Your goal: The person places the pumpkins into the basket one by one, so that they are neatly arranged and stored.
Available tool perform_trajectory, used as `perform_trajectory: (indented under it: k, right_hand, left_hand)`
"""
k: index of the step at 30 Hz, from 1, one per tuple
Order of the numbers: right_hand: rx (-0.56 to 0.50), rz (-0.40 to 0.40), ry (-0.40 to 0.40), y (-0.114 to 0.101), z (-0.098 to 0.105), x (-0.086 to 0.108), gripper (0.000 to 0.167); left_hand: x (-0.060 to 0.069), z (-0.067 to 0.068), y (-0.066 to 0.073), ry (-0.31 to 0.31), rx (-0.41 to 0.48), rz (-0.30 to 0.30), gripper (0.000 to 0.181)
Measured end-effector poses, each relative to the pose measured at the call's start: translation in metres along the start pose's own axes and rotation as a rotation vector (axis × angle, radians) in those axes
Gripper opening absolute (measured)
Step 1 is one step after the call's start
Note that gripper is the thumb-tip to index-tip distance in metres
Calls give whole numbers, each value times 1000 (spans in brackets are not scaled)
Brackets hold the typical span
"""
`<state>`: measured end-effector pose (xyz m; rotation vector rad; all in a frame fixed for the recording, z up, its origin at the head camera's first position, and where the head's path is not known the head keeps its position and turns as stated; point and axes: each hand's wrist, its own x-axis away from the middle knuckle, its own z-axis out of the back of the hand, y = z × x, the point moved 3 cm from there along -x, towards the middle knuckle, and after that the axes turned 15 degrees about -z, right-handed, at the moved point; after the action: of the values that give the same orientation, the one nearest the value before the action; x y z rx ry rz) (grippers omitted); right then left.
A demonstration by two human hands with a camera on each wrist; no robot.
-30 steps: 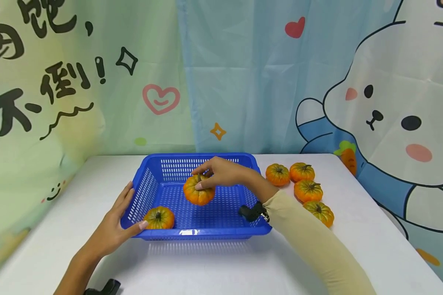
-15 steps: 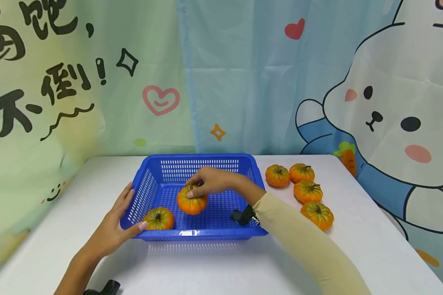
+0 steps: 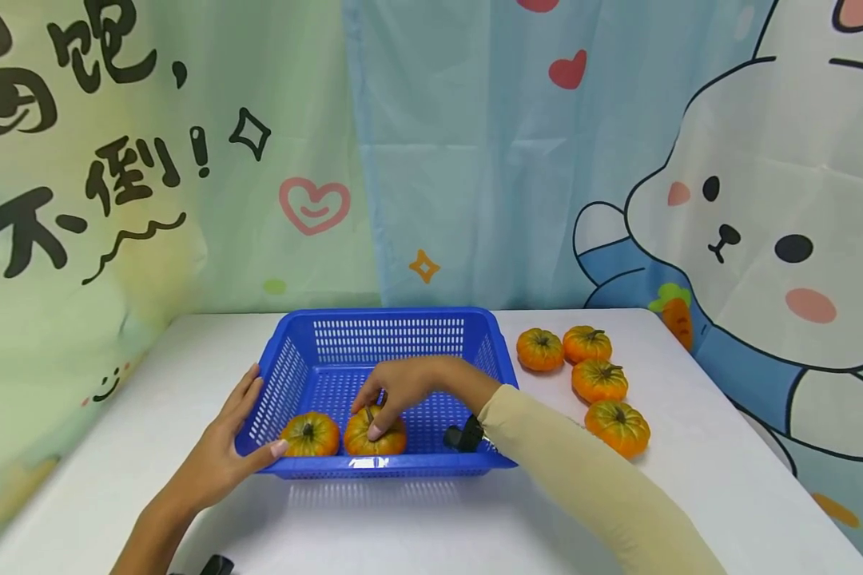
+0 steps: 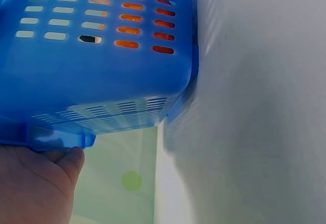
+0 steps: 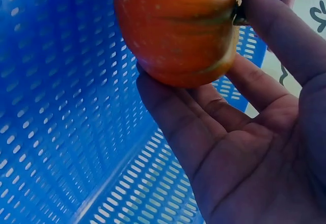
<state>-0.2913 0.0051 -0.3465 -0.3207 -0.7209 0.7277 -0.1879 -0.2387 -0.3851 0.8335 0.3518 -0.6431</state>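
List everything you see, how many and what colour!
Basket: one, blue, on the table.
Table: one, white, under the basket.
Pumpkins in basket: two, orange, near its front.
Pumpkins on table: four, orange, right of the basket.
Backdrop: one, pale green and blue, behind table.
Bunny print: one, white and blue, backdrop's right.
Carrot print: one, orange and green, beside bunny.
Hearts and stars: five, red, pink, black, orange, across backdrop.
Writing: several characters, black, backdrop's left.
Other prints: several, mixed colours, on backdrop.
Wrist devices: two, black, near wrists.
Sleeve: one, cream, right arm.
Left hand: one, on basket's left corner.
Right hand: one, gripping a pumpkin.
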Motion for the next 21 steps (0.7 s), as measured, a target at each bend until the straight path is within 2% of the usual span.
perform_trajectory:
  k: [8, 14, 21]
  right_hand:
    - [-7, -23, -10, 1, -4, -3, 47]
    - [-37, -58, -95, 3, -7, -3, 52]
    - [76, -66, -142, 6, -8, -3, 66]
  left_hand:
    - [0, 0, 0, -13, -13, 21, 92]
    - [0, -1, 1, -20, -20, 29, 92]
    - [0, -2, 1, -14, -15, 20, 92]
